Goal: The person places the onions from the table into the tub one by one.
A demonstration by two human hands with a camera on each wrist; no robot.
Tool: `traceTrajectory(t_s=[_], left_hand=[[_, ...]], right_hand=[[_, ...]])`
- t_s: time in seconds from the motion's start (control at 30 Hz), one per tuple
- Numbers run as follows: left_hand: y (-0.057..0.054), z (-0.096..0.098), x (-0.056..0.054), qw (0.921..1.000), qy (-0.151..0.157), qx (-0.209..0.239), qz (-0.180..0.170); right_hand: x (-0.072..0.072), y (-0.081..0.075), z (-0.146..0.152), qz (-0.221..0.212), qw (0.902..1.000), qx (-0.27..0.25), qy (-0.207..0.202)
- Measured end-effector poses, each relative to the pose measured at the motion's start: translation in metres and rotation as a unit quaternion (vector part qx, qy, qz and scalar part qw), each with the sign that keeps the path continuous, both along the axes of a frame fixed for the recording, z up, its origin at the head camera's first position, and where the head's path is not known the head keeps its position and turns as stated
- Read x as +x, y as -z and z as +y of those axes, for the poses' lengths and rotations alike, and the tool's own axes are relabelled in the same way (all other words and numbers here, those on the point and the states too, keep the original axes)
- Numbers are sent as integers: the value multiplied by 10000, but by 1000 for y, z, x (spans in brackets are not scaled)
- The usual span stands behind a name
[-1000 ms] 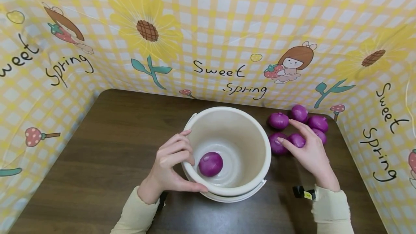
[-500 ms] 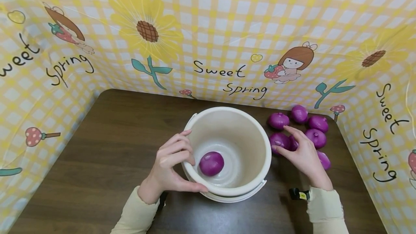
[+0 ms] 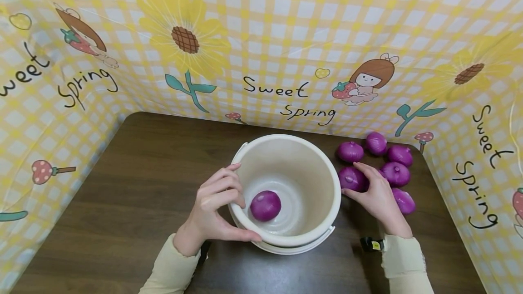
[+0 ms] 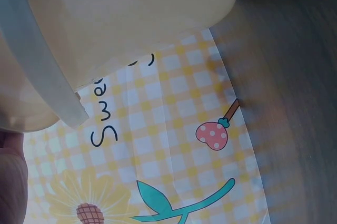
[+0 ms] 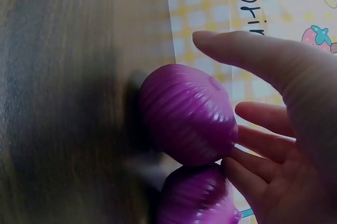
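Observation:
My left hand [image 3: 218, 205] grips the near-left rim of a cream plastic bucket [image 3: 304, 158], thumb along the outside and fingers over the rim. In the left wrist view the bucket's wall [image 4: 131, 19] and its handle [image 4: 42, 56] fill the upper left. One purple onion [image 3: 265, 205] lies inside on the bottom. Beside the bucket's right side, my right hand [image 3: 377, 194] is spread around another purple onion [image 3: 352, 179]. In the right wrist view the thumb stands apart from that onion [image 5: 189, 113], while the fingertips are right at its side.
Several more purple onions [image 3: 395, 173] cluster around the right hand on the dark wooden table [image 3: 135, 185]. A yellow checked cloth [image 3: 261, 35] with flowers and lettering stands up behind and on both sides. The bucket's white handle [image 3: 302, 249] hangs at its front.
My right hand has drawn left and nearer over the onions, uncovering an onion at the right of the group. The left hand and bucket have stayed put.

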State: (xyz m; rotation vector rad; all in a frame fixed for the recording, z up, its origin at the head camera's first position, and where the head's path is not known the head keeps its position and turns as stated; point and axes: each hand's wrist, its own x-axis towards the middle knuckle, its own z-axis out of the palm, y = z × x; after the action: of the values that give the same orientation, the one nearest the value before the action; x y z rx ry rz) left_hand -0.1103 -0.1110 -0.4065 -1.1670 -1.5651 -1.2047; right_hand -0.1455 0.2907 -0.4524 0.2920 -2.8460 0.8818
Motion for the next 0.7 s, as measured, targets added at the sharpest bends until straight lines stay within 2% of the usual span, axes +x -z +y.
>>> traceTrajectory(t_s=[0.37, 0.7], left_hand=[[0, 0, 0, 10000, 16, -7, -20], [1, 0, 0, 10000, 9, -10, -34]], right_hand=[[0, 2, -3, 48, 9999, 135, -51], [-1, 3, -5, -226, 9987, 458, 29]])
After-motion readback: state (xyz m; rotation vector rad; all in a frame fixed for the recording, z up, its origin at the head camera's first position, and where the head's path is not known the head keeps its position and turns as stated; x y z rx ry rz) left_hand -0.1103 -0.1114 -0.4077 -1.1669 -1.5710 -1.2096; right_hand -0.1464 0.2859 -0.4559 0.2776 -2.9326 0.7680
